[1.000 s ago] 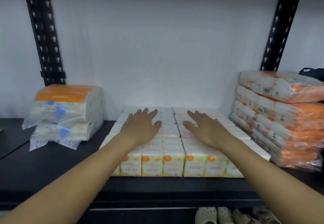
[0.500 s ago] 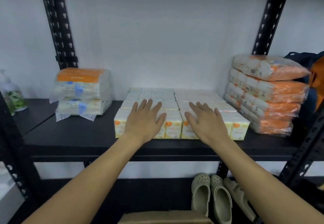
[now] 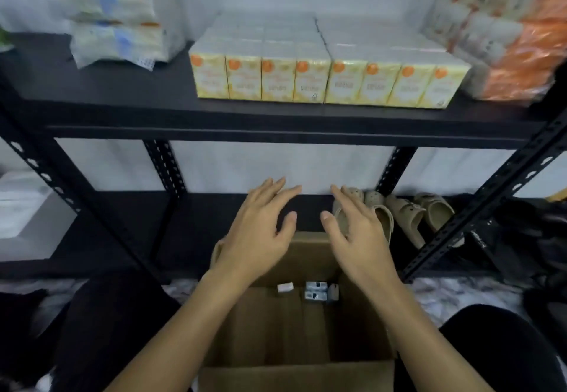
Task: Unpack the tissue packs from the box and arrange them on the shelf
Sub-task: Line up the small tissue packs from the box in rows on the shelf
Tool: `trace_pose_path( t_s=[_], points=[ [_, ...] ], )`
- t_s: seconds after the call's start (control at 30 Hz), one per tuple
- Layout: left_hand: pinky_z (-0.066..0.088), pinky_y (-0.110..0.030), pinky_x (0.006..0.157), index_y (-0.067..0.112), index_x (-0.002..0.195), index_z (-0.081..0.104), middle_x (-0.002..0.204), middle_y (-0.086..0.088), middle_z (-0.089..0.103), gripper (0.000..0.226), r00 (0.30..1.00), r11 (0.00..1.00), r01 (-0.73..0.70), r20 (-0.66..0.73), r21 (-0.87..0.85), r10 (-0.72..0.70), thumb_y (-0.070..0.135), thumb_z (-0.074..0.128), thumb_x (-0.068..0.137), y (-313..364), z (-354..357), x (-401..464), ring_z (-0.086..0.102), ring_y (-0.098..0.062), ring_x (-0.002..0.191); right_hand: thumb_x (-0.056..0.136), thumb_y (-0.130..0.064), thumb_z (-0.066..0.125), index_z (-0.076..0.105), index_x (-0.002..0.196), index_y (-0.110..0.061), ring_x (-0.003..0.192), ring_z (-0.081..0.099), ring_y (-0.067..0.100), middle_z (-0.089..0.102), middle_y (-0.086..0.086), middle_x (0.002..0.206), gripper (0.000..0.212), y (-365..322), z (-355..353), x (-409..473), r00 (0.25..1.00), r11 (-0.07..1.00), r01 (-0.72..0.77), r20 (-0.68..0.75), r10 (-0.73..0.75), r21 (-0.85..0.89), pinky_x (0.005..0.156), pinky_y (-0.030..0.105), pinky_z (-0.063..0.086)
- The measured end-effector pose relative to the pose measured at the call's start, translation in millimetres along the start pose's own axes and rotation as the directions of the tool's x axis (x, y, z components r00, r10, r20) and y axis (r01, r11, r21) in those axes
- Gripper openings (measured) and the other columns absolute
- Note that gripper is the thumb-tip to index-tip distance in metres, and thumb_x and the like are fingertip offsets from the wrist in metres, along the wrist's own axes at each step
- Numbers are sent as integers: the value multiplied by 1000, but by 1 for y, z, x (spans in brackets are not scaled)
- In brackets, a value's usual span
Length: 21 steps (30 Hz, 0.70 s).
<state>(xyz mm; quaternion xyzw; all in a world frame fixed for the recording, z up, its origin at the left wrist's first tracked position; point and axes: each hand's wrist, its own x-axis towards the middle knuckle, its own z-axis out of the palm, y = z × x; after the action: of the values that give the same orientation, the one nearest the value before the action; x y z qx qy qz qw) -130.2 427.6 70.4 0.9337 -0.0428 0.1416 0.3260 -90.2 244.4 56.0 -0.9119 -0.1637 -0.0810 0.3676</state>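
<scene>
Yellow-and-white tissue packs (image 3: 325, 81) stand in tight rows on the black shelf (image 3: 122, 97), their orange-dotted fronts facing me. Below, an open cardboard box (image 3: 294, 324) sits on the floor between my knees; only a few small labels lie on its bottom. My left hand (image 3: 260, 235) and my right hand (image 3: 359, 235) hover side by side over the box's far edge, palms down, fingers spread, holding nothing.
Bagged tissue bundles with blue print (image 3: 113, 14) lie at the shelf's left, orange-wrapped bundles (image 3: 506, 29) at its right. Beige clogs (image 3: 420, 213) rest on the lower shelf behind the box. Black perforated uprights (image 3: 491, 201) slant on both sides. Dark bags (image 3: 534, 232) lie at right.
Both hands have come off the tissue packs and dropped down from the shelf to above the open box. My view has tilted down, showing the box and lower shelf.
</scene>
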Motion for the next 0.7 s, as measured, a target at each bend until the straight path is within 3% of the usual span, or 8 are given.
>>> trace_pose_path(
  t_s=[0.13,0.27,0.37,0.53,0.7],
  points=[
    [17,-32,121,34,145,46,157,10,33,44,987,992,129,91,11,-130,31,46,101,-33,44,-20,16,-7,148,95,-58,33,42,149,-28,146,30,10,42,-5,154,63,46,35,-20,991,992,-101,80,107,-74,117,47,31],
    [32,-39,116,30,139,53,149,7,45,39,951,968,247,181,47,-252,29,51,100,-72,90,-29,34,-13,141,94,-54,40,50,144,-17,141,36,19,51,6,148,64,95,70,-34,960,970,-212,161,230,-119,115,45,33],
    [40,-34,110,29,138,53,143,6,51,40,899,934,348,254,80,-356,27,54,98,-102,127,-37,42,-11,134,98,-39,53,47,147,-15,141,39,24,48,9,150,55,126,97,-36,900,933,-330,251,357,-144,114,40,34],
    [44,-25,91,25,137,54,132,1,61,40,806,882,449,360,144,-469,28,57,98,-141,185,-41,55,-15,120,98,-38,50,49,141,-22,124,56,25,58,4,138,46,161,129,-48,829,898,-396,345,440,-192,100,43,47],
    [48,-35,92,18,129,61,123,-6,67,37,754,853,488,403,187,-519,21,62,92,-179,244,-31,59,-28,114,94,-35,56,45,144,-26,124,55,25,57,1,138,52,180,138,-55,782,873,-441,388,488,-208,101,43,48]
  ],
)
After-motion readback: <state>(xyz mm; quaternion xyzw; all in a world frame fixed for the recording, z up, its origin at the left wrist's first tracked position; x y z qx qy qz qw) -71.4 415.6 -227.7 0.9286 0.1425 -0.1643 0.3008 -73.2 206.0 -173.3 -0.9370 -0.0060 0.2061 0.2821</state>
